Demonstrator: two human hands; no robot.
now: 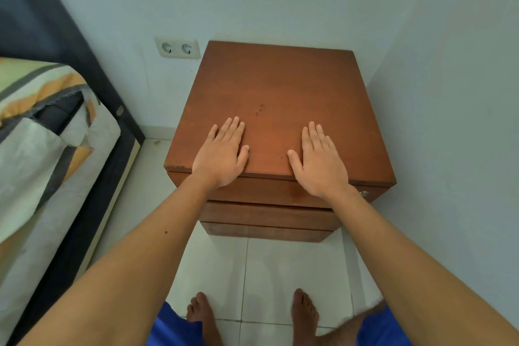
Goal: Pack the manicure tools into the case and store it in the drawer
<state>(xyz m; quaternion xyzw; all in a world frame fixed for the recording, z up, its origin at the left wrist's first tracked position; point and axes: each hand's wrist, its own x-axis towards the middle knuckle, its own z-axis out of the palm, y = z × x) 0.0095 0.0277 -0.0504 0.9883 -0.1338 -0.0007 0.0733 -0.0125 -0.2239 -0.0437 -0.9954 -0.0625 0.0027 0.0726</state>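
My left hand (222,156) and my right hand (320,161) lie flat, palms down and fingers spread out straight, on the near edge of the square reddish-brown wooden nightstand (278,93), well apart from each other and gripping nothing. Below my wrists the nightstand's drawer fronts (269,216) all sit closed; I cannot see the manicure case or tools anywhere. A white double wall socket (177,48) sits on the far wall to the left, and a bed with a striped orange-and-green cover (42,126) runs along the left side. My bare feet (304,314) stand on the white floor tiles (280,275).
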